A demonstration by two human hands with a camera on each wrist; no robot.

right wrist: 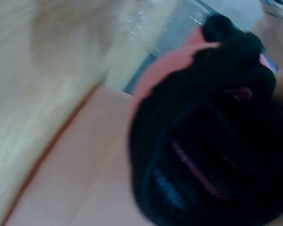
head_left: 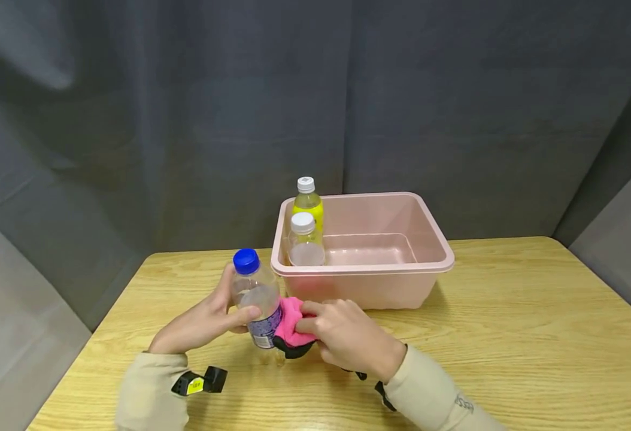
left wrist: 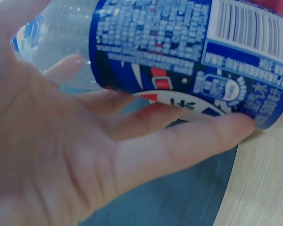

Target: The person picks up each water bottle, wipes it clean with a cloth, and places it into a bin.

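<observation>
A clear plastic bottle (head_left: 261, 299) with a blue cap and a blue label leans slightly in my left hand (head_left: 208, 317). Thumb and fingers of that hand grip it around its side, and the left wrist view shows the printed label (left wrist: 151, 52) with a barcode. My right hand (head_left: 348, 335) holds a bunched pink and black cloth (head_left: 294, 326) against the bottle's right side. Up close in the right wrist view, the cloth's black edge (right wrist: 193, 117) covers most of the fingers. The bottle's base is partly hidden by the cloth.
Behind the hands stands a pink plastic basin (head_left: 364, 269) on the wooden table (head_left: 509, 335). At its left end are a white-capped bottle with a yellow label (head_left: 314, 211) and a clear white-capped bottle (head_left: 306, 248). A dark curtain (head_left: 240, 120) hangs behind the table.
</observation>
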